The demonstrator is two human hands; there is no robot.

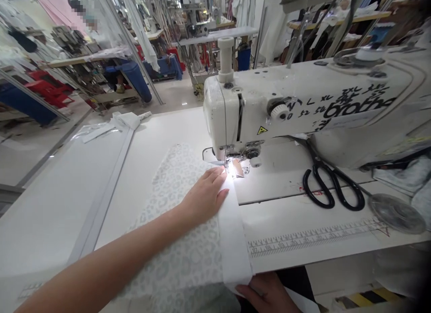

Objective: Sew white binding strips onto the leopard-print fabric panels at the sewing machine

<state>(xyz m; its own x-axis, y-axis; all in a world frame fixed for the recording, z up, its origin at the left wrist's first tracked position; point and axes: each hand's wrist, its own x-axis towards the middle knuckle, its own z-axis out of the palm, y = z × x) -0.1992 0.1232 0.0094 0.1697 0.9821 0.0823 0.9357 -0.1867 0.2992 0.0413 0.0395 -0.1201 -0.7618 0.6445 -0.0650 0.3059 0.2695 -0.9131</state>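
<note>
A pale fabric piece with a grey leopard print point(182, 174) lies on the sewing table, running under the needle area of a white sewing machine point(222, 111). Along its right edge runs a plain white fabric strip point(233, 234). My left hand point(207, 194) rests on the cloth just in front of the lit presser foot point(227, 164), fingers laid forward and thumb apart on the strip. At the table's front edge my right hand point(266, 293) pinches the strip's near end, thumb on top; its other fingers are partly hidden.
Black-handled scissors point(333, 187) lie right of the needle, beside a clear round disc point(397, 213). A ruler scale point(313, 234) runs along the front edge. Crumpled white cloth scraps point(124, 121) sit at the table's far left. Other machines and blue bins point(136, 79) stand behind.
</note>
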